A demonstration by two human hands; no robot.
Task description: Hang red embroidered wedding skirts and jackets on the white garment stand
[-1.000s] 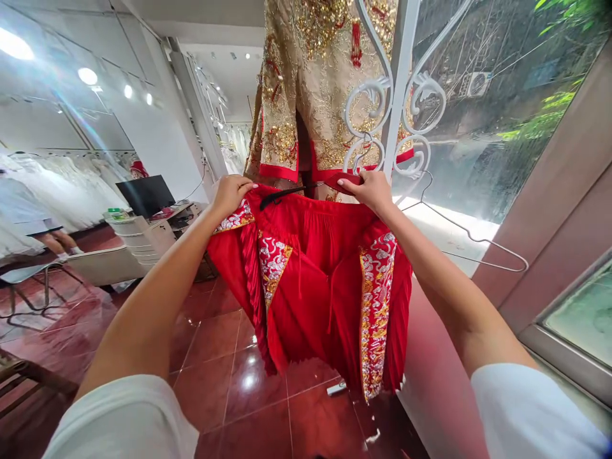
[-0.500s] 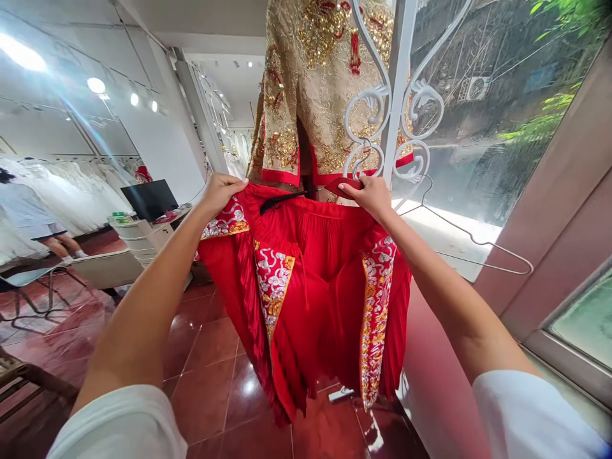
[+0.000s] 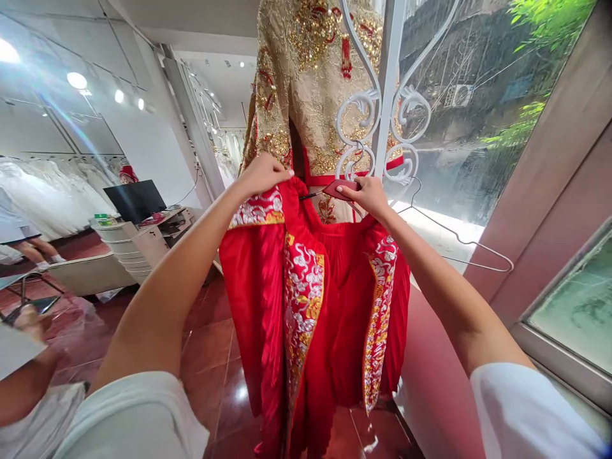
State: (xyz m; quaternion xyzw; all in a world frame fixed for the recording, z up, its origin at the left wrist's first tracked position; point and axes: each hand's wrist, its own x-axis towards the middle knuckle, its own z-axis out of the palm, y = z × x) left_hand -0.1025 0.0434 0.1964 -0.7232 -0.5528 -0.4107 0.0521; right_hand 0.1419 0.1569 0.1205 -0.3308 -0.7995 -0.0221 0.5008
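A red skirt (image 3: pixel 335 306) with silver and gold embroidered panels hangs before me, its waistband bunched at the left and sagging in the middle. My left hand (image 3: pixel 265 173) pinches the bunched waistband at its upper left. With thumb and fingers closed, my right hand (image 3: pixel 371 196) holds a dark red hanger (image 3: pixel 338 187) near its centre. The hanger's metal hook reaches up to a white scrolled metal stand (image 3: pixel 386 108). A thin black part of the hanger runs left into the skirt's waist. Whether my right fingers also grip the waistband, I cannot tell.
Behind the skirt hangs a gold sequined jacket (image 3: pixel 318 89) with red trim. An empty wire hanger (image 3: pixel 461 242) hangs at the right, by the window. A monitor (image 3: pixel 135 203) stands on a desk to the left. Another person's arm (image 3: pixel 31 376) shows at lower left.
My left hand has moved right, closer to my right hand, bringing the skirt's left side along. The waistband has gone from stretched to slack. Another person's arm has appeared at lower left.
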